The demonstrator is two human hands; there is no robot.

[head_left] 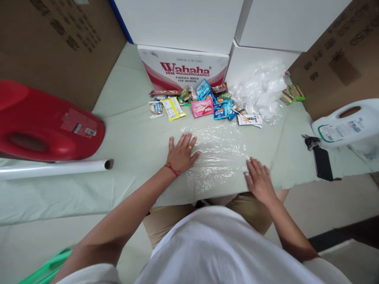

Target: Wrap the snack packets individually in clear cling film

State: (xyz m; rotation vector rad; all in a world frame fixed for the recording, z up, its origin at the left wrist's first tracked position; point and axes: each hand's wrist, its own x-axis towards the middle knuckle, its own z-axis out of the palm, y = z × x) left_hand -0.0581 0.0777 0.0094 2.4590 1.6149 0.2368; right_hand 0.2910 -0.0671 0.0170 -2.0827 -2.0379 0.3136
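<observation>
A clear plastic bag or sheet, thin and wrinkled, lies flat on the pale green cloth of the table. Fingers spread, my left hand rests on its left edge; a ring and a red wrist cord show. On the opposite side, my right hand lies with fingers stretched out, its fingertips at the plastic's right edge. Neither hand grasps anything visible. Just beyond the plastic sits a row of small wrapped snacks, among them a pink packet, a yellow packet and several blue packets.
Behind the snacks stands a Wahaha carton, with crumpled clear plastic bags to its right. At left are a red jug and a white roll. A white jug, keys and a black rectangular item lie at right.
</observation>
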